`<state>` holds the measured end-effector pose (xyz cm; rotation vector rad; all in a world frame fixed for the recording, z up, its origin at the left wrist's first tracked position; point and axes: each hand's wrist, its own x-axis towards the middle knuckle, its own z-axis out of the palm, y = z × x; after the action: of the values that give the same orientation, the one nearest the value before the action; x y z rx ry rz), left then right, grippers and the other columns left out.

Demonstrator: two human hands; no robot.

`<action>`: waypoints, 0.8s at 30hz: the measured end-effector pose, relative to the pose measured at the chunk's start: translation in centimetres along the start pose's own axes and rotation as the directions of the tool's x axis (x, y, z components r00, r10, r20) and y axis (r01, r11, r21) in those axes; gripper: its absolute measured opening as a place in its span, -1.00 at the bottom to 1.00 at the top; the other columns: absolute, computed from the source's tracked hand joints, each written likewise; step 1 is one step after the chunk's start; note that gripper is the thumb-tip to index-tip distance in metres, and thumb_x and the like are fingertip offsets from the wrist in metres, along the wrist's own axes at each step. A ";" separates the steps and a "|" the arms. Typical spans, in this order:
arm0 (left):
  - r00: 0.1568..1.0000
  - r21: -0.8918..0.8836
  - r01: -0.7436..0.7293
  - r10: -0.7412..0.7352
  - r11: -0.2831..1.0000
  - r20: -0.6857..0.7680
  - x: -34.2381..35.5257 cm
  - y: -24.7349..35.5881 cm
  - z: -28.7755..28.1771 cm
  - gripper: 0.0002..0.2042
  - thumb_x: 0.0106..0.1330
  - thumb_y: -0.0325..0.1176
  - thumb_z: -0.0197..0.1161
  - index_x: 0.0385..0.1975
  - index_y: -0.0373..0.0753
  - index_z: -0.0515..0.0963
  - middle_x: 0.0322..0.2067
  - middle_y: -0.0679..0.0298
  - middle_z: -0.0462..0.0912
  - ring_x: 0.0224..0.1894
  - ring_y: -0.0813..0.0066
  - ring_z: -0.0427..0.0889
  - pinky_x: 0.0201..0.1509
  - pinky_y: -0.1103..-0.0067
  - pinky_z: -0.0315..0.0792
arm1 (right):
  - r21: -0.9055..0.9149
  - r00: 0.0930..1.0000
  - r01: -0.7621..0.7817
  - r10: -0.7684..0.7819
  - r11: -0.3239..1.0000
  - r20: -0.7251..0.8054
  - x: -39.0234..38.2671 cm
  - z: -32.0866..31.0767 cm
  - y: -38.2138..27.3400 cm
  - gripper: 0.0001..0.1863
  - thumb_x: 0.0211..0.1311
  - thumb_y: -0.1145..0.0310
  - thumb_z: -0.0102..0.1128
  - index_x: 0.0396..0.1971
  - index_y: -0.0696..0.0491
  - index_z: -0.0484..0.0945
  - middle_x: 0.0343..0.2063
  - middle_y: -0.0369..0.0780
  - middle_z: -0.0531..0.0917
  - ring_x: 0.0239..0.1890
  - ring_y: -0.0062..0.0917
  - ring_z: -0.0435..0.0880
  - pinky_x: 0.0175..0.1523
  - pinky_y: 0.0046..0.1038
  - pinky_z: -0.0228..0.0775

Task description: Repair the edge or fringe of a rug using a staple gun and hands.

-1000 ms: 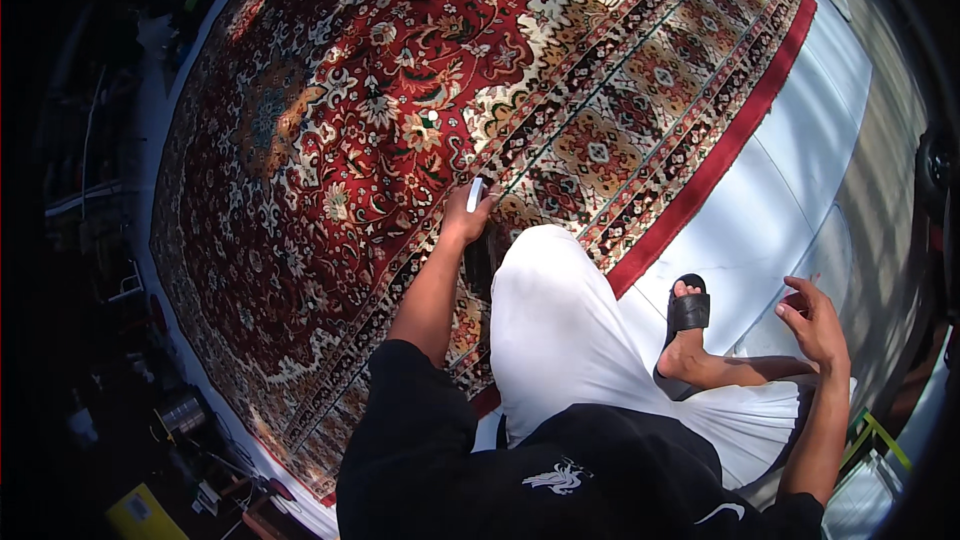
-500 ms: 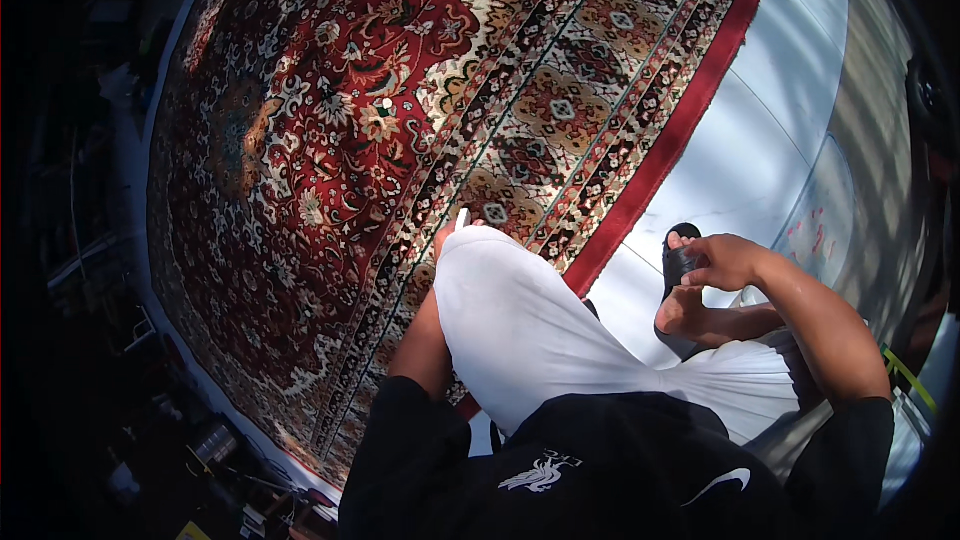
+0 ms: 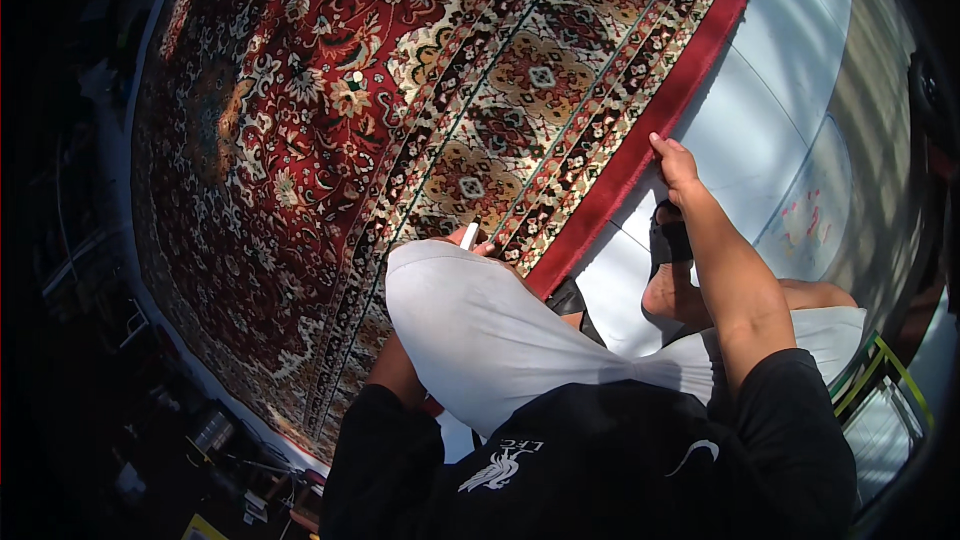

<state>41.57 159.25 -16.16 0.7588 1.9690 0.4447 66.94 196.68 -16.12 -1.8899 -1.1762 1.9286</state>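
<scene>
A large patterned rug (image 3: 540, 80) in red, beige and black spreads in front of me, with a plain red edge band. My right hand (image 3: 676, 168) is closed on that band, its thumb on the upper side and the other fingers mostly out of sight. Behind my white-clothed knee, my left hand (image 3: 484, 248) shows only in part over the rug. It is closed around a slim white object (image 3: 469, 236), whose kind I cannot make out. Below my right forearm is my foot in a black sandal (image 3: 671, 243).
Pale floor tiles (image 3: 745, 100) border the rug's right side. One tile bears red marks (image 3: 806, 220). A green-edged frame (image 3: 905, 380) stands at lower right. Several dim, cluttered items, among them a metal cylinder (image 3: 212, 432), lie at lower left beyond the rug.
My right hand has left the sandalled foot and moved forward to the rug's red edge, gripping it. My left knee has shifted left, and more of the left hand shows.
</scene>
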 end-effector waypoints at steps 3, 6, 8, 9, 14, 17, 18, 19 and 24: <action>0.999 -0.032 -0.042 0.043 0.999 0.029 0.2 0.1 0.8 -0.74 0.28 -0.14 0.31 -0.28 -0.22 0.54 -0.61 0.26 0.47 -0.50 0.46 0.48 -0.40 0.44 0.37 | -0.102 0.996 0.010 0.000 0.995 0.093 -0.2 -1.7 -1.2 -0.75 0.32 0.16 0.21 -0.46 0.00 0.55 -0.57 -0.49 0.43 -0.47 -0.77 0.28 -0.29 -0.64 0.12; 0.994 -0.065 -0.094 0.098 0.993 0.053 0.8 0.7 1.3 -0.73 0.28 -0.13 0.32 -0.26 -0.21 0.54 -0.60 0.26 0.48 -0.50 0.47 0.47 -0.39 0.44 0.37 | -0.132 0.997 0.027 -0.017 0.991 0.079 -0.4 -2.1 -1.4 -0.76 0.32 0.18 0.21 -0.48 -0.01 0.55 -0.59 -0.49 0.42 -0.50 -0.76 0.26 -0.33 -0.62 0.12; 0.988 -0.086 -0.129 0.135 0.988 0.068 1.3 1.2 1.5 -0.72 0.27 -0.13 0.33 -0.24 -0.21 0.55 -0.59 0.26 0.48 -0.50 0.48 0.47 -0.39 0.44 0.37 | -0.133 0.997 0.038 -0.029 0.990 0.070 -0.2 -1.7 -1.2 -0.74 0.31 0.18 0.21 -0.51 0.00 0.54 -0.61 -0.48 0.41 -0.52 -0.74 0.25 -0.34 -0.60 0.12; 0.984 -0.100 -0.149 0.157 0.984 0.078 1.6 1.7 1.8 -0.72 0.27 -0.13 0.33 -0.24 -0.21 0.55 -0.59 0.26 0.49 -0.50 0.48 0.47 -0.39 0.44 0.37 | -0.137 0.998 0.037 -0.030 0.990 0.056 0.2 -1.7 -0.9 -0.74 0.31 0.18 0.21 -0.51 0.00 0.54 -0.61 -0.48 0.41 -0.52 -0.74 0.25 -0.34 -0.60 0.12; 0.962 -0.161 -0.233 0.252 0.959 0.108 3.0 4.0 2.5 -0.70 0.26 -0.12 0.34 -0.20 -0.20 0.55 -0.58 0.25 0.50 -0.49 0.49 0.46 -0.38 0.45 0.38 | -0.182 1.000 0.002 0.001 0.983 0.021 0.1 -1.8 -0.7 -0.71 0.33 0.13 0.15 -0.47 0.03 0.56 -0.59 -0.42 0.48 -0.53 -0.69 0.32 -0.36 -0.56 0.19; 0.946 -0.189 -0.279 0.304 0.941 0.117 3.5 5.2 1.8 -0.69 0.26 -0.12 0.34 -0.18 -0.20 0.55 -0.57 0.25 0.51 -0.48 0.50 0.46 -0.38 0.45 0.38 | -0.244 0.987 -0.114 0.082 0.963 -0.140 -1.3 -2.0 0.3 -0.63 0.30 0.04 0.15 -0.32 0.09 0.59 -0.50 -0.30 0.60 -0.49 -0.57 0.49 -0.27 -0.45 0.38; 0.893 -0.229 -0.444 0.448 0.866 -0.041 3.6 7.7 1.1 -0.75 0.25 -0.20 0.36 -0.36 -0.26 0.53 -0.56 0.33 0.52 -0.49 0.58 0.42 -0.42 0.54 0.32 | -0.342 0.981 -0.156 0.106 0.927 -0.161 -2.2 -1.9 0.8 -0.61 0.25 0.03 0.20 -0.27 0.10 0.58 -0.45 -0.27 0.62 -0.43 -0.52 0.55 -0.22 -0.42 0.42; 0.890 -0.233 -0.449 0.454 0.862 -0.037 4.1 8.8 0.9 -0.75 0.25 -0.20 0.36 -0.36 -0.26 0.53 -0.56 0.33 0.52 -0.49 0.58 0.42 -0.42 0.54 0.32 | -0.435 0.974 -0.197 0.127 0.879 -0.186 -3.2 -1.6 1.4 -0.58 0.19 0.02 0.25 -0.21 0.10 0.57 -0.40 -0.23 0.64 -0.37 -0.46 0.61 -0.17 -0.40 0.45; 0.985 -0.250 -0.130 0.097 0.959 -0.142 6.8 12.9 -0.8 -0.72 0.24 -0.19 0.34 -0.43 -0.33 0.61 -0.61 0.22 0.60 -0.54 0.55 0.52 -0.42 0.49 0.39 | -0.649 0.841 0.511 -0.170 0.563 0.514 -10.4 6.9 1.1 -0.15 -0.08 0.05 0.46 0.23 0.05 0.33 0.12 -0.04 0.46 0.22 -0.16 0.39 0.31 -0.21 0.25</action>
<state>42.68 173.38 -12.60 0.6919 1.9413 0.8210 62.85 186.62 -9.91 -1.3153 -2.6357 1.7319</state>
